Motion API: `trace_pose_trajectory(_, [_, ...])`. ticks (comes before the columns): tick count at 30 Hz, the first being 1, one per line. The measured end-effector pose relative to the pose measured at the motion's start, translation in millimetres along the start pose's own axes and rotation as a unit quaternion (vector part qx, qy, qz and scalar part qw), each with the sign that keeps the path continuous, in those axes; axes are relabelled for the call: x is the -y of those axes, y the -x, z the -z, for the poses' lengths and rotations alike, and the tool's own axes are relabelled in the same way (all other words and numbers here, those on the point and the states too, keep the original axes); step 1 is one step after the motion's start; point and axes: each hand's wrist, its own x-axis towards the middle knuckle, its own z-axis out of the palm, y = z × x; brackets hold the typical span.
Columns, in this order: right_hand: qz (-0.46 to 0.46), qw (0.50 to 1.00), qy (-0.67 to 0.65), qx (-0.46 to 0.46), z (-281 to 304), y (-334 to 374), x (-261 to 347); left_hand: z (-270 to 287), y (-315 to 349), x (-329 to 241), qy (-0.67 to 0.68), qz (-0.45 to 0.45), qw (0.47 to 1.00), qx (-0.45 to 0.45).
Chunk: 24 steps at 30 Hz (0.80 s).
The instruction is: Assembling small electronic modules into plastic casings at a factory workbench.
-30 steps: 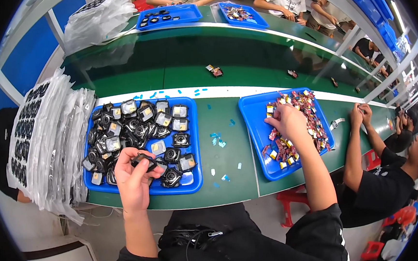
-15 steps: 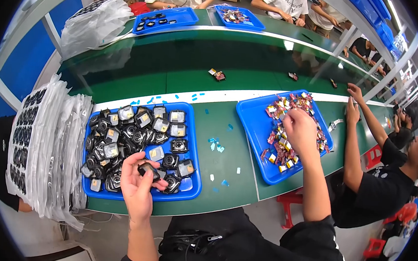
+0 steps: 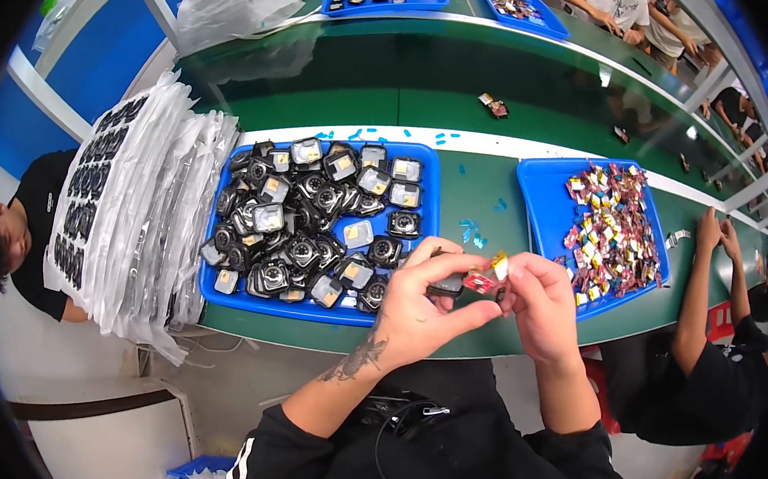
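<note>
In front of my body the two hands meet. My left hand [image 3: 419, 318] is closed around a black watch case [image 3: 446, 286], mostly hidden by the fingers. My right hand [image 3: 546, 311] pinches a small red circuit part with yellow and white pieces [image 3: 482, 282], held against the case's edge; whether it sits inside cannot be seen. Left of the hands, a blue tray [image 3: 434, 190] holds many black watch cases [image 3: 303, 250], some showing grey backs with tan squares. To their right, another blue tray [image 3: 540, 201] carries a heap of similar red and yellow circuit parts [image 3: 616, 233].
Tall stacks of plastic-wrapped sheets of black parts [image 3: 136, 213] stand at the left. Blue scraps [image 3: 472, 232] lie between the trays. Beyond a white ledge runs a green belt [image 3: 323, 93] with several circuit parts. A co-worker [image 3: 691, 368] sits at the right, another person [image 3: 33, 224] at far left.
My right hand has come left from the circuit-part tray with a circuit part. My left hand has moved right with the watch case to meet it. The view has shifted.
</note>
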Motion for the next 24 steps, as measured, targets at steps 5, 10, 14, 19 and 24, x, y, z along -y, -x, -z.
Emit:
trace_pose_trajectory(5, [-0.013, 0.999, -0.046, 0.018, -20, 4, -4, -1, 3, 8, 0.136, 0.046, 0.984, -0.106])
trace_pose_trajectory(10, [0.084, 0.992, 0.085, -0.031, -20, 8, -15, -7, 17, 12, 0.16, 0.027, 0.984, -0.078])
trace_pose_trajectory(14, [0.186, 0.92, 0.344, 0.012, -15, 14, 10, 1, 17, -4, 0.043, -0.03, 0.983, -0.173])
trace_pose_trajectory(19, [0.127, 0.942, 0.308, 0.039, -31, 18, 30, 20, 19, -5, -0.067, 0.003, 0.998, 0.005])
trace_pose_trajectory(24, [0.17, 0.912, 0.369, 0.053, -22, 13, 27, 22, 18, -21, -0.139, -0.036, 0.989, -0.037])
